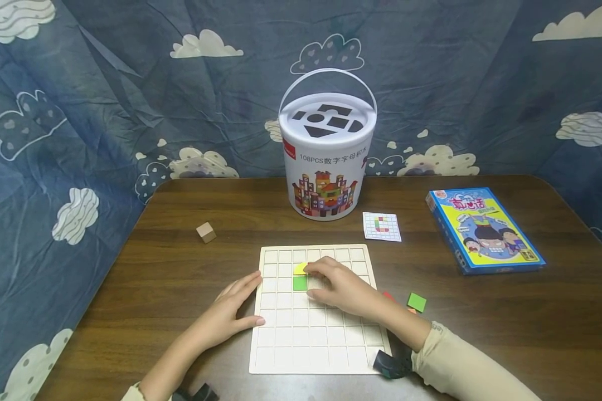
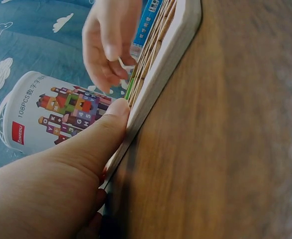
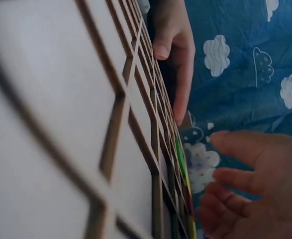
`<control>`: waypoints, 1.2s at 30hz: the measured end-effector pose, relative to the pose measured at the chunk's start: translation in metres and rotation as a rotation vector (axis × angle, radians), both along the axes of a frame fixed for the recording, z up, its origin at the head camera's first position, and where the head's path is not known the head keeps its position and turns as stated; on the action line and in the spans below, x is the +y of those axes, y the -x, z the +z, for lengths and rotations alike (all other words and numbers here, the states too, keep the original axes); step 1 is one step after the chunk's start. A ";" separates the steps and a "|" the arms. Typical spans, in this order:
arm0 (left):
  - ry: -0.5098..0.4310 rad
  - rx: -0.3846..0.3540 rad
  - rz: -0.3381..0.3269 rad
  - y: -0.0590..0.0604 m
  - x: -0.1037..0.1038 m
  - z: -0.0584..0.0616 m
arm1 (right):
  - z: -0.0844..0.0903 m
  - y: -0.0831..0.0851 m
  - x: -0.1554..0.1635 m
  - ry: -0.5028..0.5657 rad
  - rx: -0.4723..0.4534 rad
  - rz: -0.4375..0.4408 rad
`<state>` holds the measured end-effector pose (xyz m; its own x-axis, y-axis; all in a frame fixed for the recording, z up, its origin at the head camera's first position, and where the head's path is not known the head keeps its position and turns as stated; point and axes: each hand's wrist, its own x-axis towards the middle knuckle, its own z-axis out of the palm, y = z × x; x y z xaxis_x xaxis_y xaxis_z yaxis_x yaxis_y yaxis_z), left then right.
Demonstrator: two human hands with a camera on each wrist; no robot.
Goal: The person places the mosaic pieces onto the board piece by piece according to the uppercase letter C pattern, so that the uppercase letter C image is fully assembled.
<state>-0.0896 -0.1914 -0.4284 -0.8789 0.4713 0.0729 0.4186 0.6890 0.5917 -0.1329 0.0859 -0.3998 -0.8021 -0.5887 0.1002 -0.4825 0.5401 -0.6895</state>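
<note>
On the near half of the table (image 1: 190, 267) lies the white grid board (image 1: 315, 340), and both my hands are at it. My left hand (image 1: 233, 312) lies flat against the board's left edge, fingers straight, thumb along the rim, holding it steady and gripping nothing. My right hand (image 1: 338, 289) reaches over the board's far part, and its fingertips sit on the yellow tile (image 1: 300, 268). I cannot tell if the fingers pinch the tile or only press it. The yellow tile is in the board's second row from the far edge, right behind the green tile (image 1: 300, 283), and the two touch.

I think the yellow tile could land crooked, with a corner on a grid line, because my fingers hide the square. A push that is too hard could bump the green tile out of its place, or slide the board if my left hand lets up.

Near the right edge of the board a loose green tile (image 1: 416, 302) lies on the table. The pattern card (image 1: 382, 226), the white bucket (image 1: 326, 161) and the blue box (image 1: 484, 229) sit nearer the far edge, and a small wooden cube (image 1: 206, 232) is off to the left.
</note>
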 end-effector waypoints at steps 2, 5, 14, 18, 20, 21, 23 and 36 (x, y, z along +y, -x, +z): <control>-0.002 0.001 0.000 0.000 0.000 0.000 | 0.006 -0.003 0.006 0.035 0.005 0.001; -0.001 0.005 0.000 0.000 0.000 -0.001 | 0.017 -0.007 0.017 0.080 0.042 -0.005; 0.004 0.013 0.002 0.000 0.000 -0.002 | 0.029 -0.025 0.069 0.093 0.240 -0.132; 0.004 0.021 -0.007 0.000 0.000 -0.002 | 0.022 -0.031 0.094 0.052 0.217 -0.208; 0.010 0.014 -0.005 0.000 0.000 -0.002 | 0.018 -0.034 0.105 0.030 0.192 -0.238; 0.012 0.011 -0.004 0.000 0.000 -0.002 | 0.016 -0.035 0.111 0.019 0.180 -0.253; 0.016 0.001 -0.003 0.000 0.000 -0.002 | 0.012 -0.037 0.121 0.002 0.166 -0.275; 0.014 0.002 -0.001 0.000 0.000 -0.001 | -0.014 -0.044 0.162 -0.168 0.160 -0.285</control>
<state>-0.0899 -0.1912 -0.4293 -0.8785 0.4728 0.0683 0.4203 0.6968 0.5812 -0.0884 0.2476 -0.4141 -0.9182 -0.3631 0.1583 -0.3911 0.7676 -0.5078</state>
